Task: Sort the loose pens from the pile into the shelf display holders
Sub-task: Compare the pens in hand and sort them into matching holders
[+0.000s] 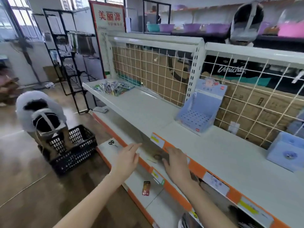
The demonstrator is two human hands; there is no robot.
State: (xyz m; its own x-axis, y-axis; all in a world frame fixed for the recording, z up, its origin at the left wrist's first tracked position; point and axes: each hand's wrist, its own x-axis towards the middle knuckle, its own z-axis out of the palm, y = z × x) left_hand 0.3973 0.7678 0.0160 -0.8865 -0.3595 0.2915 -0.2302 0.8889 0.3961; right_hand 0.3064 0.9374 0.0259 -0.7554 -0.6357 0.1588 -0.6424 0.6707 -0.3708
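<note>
A pile of loose pens (113,87) lies at the far left end of the white top shelf (205,145). A light blue display holder (197,117) with a grid of holes stands further right against the wire mesh back, with no pens in it. A second pale blue holder (286,150) sits at the right edge. My left hand (127,157) reaches forward below the shelf's front edge, fingers straight, holding nothing. Over the orange shelf edge hovers my right hand (176,162), palm down with fingers relaxed and nothing in it.
Another person (39,112) crouches at the left beside a black plastic basket (74,148) on the floor. Scissors (112,143) and a small red packet (146,188) lie on the lower shelf. A black wire rack (69,63) stands behind. Price tags line the orange edge.
</note>
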